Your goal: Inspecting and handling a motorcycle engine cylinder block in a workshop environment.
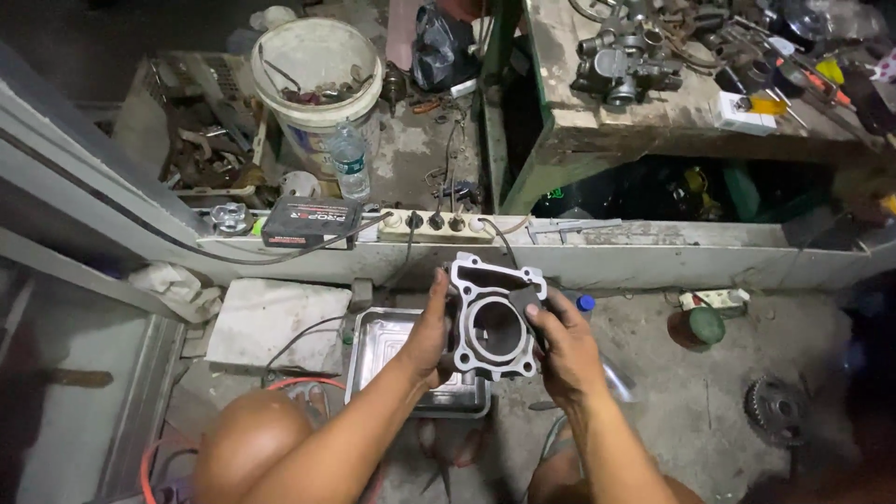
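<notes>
I hold a grey metal engine cylinder block (492,317) with a round bore, face up, between both hands over the floor. My left hand (427,331) grips its left side, thumb along the edge. My right hand (563,343) grips its right side, fingers laid over the rim. Just below and left of the block lies a shallow metal tray (378,341) on the concrete floor. My bare knee (247,439) shows at the lower left.
A low ledge (653,252) ahead carries a power strip (436,224), a dark box (311,222) and a caliper (569,227). Behind it stand a white bucket (317,79) and a water bottle (350,161). A workbench (691,121) holds metal parts. A sprocket (777,406) lies right.
</notes>
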